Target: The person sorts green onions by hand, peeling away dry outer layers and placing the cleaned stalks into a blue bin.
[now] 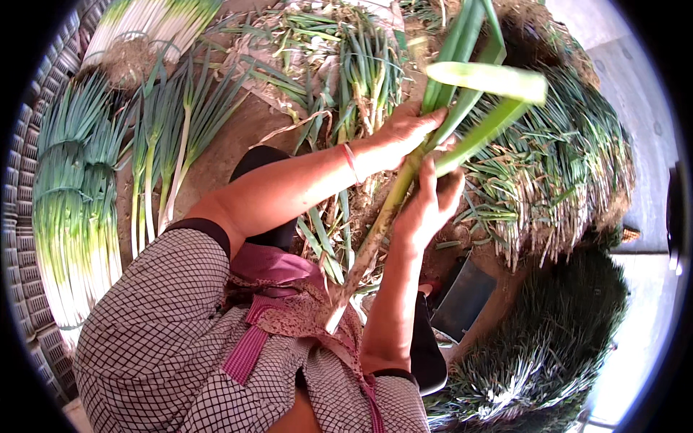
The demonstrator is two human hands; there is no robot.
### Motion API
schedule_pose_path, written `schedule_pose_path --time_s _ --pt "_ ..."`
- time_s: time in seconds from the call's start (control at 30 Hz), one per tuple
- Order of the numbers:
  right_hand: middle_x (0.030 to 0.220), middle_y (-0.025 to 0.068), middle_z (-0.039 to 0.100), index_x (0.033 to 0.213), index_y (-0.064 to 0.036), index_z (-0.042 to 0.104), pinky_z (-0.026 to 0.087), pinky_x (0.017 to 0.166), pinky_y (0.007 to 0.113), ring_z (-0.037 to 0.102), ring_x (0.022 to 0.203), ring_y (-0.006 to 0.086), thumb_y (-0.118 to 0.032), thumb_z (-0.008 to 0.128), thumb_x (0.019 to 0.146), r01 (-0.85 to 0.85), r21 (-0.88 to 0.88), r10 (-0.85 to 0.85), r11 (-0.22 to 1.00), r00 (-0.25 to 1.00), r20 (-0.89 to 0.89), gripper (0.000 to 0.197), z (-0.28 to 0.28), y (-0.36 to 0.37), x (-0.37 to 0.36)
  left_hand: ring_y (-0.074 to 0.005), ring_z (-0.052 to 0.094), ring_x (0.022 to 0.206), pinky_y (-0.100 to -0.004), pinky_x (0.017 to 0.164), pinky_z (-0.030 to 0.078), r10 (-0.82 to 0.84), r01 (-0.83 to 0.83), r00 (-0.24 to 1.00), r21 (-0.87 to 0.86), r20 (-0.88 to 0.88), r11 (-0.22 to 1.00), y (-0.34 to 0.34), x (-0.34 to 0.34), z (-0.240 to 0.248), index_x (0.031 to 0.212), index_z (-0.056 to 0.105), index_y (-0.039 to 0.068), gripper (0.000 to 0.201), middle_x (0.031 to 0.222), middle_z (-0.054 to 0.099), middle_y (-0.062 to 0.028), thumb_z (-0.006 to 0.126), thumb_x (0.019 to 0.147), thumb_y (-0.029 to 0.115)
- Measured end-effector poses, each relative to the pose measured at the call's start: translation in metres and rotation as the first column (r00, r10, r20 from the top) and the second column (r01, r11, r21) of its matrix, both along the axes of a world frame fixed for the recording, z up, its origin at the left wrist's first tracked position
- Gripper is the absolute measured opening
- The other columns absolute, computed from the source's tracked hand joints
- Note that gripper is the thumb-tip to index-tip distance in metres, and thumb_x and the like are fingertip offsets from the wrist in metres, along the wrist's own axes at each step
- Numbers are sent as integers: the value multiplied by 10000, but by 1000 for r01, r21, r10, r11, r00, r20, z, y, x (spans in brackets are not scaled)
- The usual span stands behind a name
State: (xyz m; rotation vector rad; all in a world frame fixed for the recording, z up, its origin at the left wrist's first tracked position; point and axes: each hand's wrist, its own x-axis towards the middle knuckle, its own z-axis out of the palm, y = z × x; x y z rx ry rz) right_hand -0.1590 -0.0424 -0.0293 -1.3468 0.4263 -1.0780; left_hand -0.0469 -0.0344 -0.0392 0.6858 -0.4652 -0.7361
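**Both hands on one leek stalk**

Far left: stacked grey crates point(22, 238) run along the edge. Next to them lie cleaned leeks w/ white shanks point(72, 216), bundled in a neat row, tops pointing up-frame. A few loose leeks point(155, 159) lie just beside, on the brown ground. Another trimmed bundle point(144, 22) sits top left.

Centre: my checked sleeves & pink-trimmed apron point(274, 325) fill the lower part. A heap of pulled-off leaves & scraps point(346, 72) lies beyond my arms.

My left hand point(401, 133), w/ a red band at the wrist, is closed round the leek stalk point(390, 209) high up, where the green leaves fan out. My right hand point(429, 206) grips the same stalk just below, fingers wrapped round, thumb side up. The stalk slants from near my apron, lower centre, up to the right; its root end is dirty, and its leaves point(476, 79) reach the top of frame.

Right: a big pile of uncleaned leeks point(563, 180), roots facing me, muddy. Lower right, another dark green heap point(541, 353). A dark flat object point(465, 299) lies betw. my right arm & the piles; can't tell what it is.
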Motion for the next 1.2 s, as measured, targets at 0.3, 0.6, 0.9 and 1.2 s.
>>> schedule_pose_path --time_s 0.3,0.6,0.9,1.2 --pt "849 146 614 845 16 570 456 764 357 586 765 219 -122 714 707 -393 -66 0 917 166 -986 242 -188 16 -246 -134 533 562 -234 452 440 -13 16 999 -78 31 997 10 61 8 1025 506 26 267 790 570 -114 488 941 279" --pt "885 89 644 957 1 585 485 735 273 604 807 141 -144 710 791 -76 -244 -52 967 876 -479 254 -15 -27 -23 -79 504 772 -236 644 480 -283 281 950 33 133 959 -1 4 8 1154 519 16 414 888 527 -13 520 917 355" --pt "905 83 638 868 -20 538 458 769 274 572 826 126 -149 621 867 -145 -375 47 916 965 -257 153 -23 18 -45 -175 583 833 -388 800 548 -185 180 983 -144 -22 973 7 28 13 1088 501 -42 341 905 533 -83 649 800 65" --pt "695 81 628 821 -16 589 483 726 403 637 708 200 -100 637 806 -457 98 273 884 334 -902 98 -137 52 -213 -110 582 715 -227 554 469 222 -222 966 14 -132 975 44 93 28 968 584 88 113 831 584 -10 594 871 146"
